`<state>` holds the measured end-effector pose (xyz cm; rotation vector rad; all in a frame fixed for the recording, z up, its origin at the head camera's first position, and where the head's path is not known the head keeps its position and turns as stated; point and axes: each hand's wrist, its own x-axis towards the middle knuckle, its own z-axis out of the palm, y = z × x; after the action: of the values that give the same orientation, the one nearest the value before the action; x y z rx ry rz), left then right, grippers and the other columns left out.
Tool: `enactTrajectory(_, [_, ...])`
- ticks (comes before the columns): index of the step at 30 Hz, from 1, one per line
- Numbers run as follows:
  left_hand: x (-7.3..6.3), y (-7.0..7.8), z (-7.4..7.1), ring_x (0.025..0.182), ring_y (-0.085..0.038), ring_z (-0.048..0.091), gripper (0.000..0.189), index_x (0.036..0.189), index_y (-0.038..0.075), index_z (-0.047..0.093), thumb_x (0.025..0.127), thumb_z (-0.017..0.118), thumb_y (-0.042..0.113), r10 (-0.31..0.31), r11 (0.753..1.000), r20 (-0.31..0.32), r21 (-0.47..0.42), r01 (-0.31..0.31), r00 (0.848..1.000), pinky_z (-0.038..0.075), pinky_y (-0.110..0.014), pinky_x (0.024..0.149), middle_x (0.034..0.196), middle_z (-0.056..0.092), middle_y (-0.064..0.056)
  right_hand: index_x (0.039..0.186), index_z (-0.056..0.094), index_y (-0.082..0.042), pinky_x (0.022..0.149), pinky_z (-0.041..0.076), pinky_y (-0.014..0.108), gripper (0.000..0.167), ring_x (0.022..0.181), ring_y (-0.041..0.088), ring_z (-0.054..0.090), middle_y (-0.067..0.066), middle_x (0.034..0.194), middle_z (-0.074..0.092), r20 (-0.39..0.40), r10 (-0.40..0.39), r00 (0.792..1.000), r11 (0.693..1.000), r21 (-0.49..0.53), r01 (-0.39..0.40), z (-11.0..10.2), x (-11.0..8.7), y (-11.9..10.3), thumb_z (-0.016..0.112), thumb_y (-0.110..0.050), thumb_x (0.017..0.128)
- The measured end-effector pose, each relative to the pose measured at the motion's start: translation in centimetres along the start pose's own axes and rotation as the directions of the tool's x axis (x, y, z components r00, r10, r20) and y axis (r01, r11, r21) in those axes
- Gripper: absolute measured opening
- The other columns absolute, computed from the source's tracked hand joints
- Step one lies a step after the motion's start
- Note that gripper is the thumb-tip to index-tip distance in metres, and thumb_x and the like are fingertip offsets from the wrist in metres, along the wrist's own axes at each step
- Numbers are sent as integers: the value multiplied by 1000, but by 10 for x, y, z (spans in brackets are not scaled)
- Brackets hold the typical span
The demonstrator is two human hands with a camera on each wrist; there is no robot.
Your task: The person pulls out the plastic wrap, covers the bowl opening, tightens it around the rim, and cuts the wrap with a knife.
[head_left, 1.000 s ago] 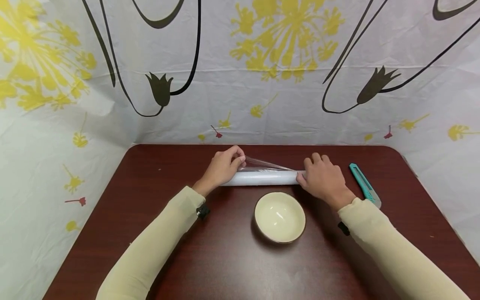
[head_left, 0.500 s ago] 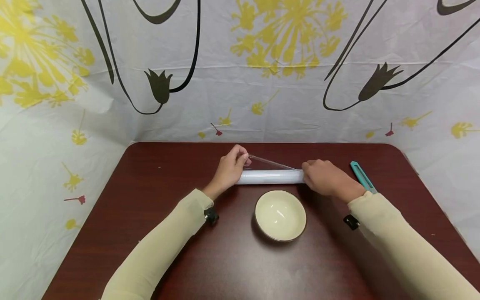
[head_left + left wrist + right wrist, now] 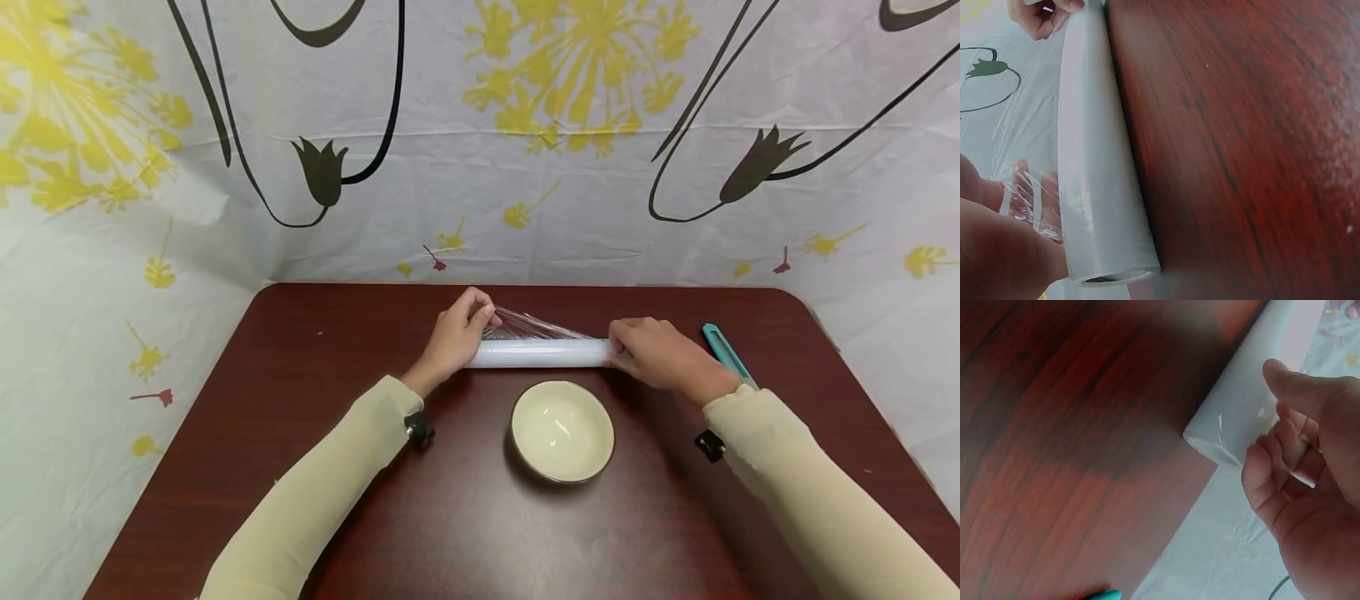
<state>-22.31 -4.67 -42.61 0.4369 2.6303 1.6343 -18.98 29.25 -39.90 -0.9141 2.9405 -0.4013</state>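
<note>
Table, roll near far edge, left hand pinching film, right hand, hold unclear

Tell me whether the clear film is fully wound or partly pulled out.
Partly pulled out: clear film stretches from the roll to the pinching left hand.

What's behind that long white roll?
Behind the white roll, clear film stretches up to the left hand. Farther back are some dark red table and the flowery cloth. The table right against the roll's far side is covered, so I can't see there.
</note>
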Motion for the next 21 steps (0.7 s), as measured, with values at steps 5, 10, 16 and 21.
enactTrajectory(5, [0, -1, 0, 111, -24, 74, 13, 116, 13, 62, 118, 53, 23, 9, 1000, 11, -11, -9, 1000, 56, -47, 100, 105, 79, -4, 94, 61, -14, 67, 49, 37, 20, 71, 11, 53, -6, 87, 60, 12, -20, 1000, 1000, 22, 19, -4, -1, 2, 76, -6, 104])
enactTrajectory(10, [-2, 0, -1, 111, -24, 74, 13, 116, 13, 62, 119, 53, 23, 7, 1000, 16, -15, -6, 1000, 56, -46, 100, 106, 79, -4, 96, 61, -11, 64, 49, 36, 15, 70, 11, 52, -5, 87, 59, 18, -17, 1000, 1000, 14, 16, -5, -3, 2, 68, -2, 105])
enactTrajectory(16, [-2, 0, 0, 109, -23, 75, 13, 115, 13, 63, 118, 54, 22, 10, 999, 16, -32, -9, 1000, 55, -46, 100, 103, 78, -4, 96, 60, -6, 61, 50, 38, 13, 66, 14, 52, 1, 88, 58, -102, 1, 995, 998, -69, -8, 6, -7, -2, 72, -1, 100])
enactTrajectory(21, [-2, 0, 0, 108, -22, 75, 12, 114, 13, 63, 118, 55, 21, 22, 999, 16, -44, -22, 1000, 54, -45, 101, 100, 78, -2, 94, 62, -4, 61, 54, 45, 12, 70, 21, 56, 5, 87, 59, -195, 30, 980, 988, -142, -59, 15, -5, -8, 74, -4, 97])
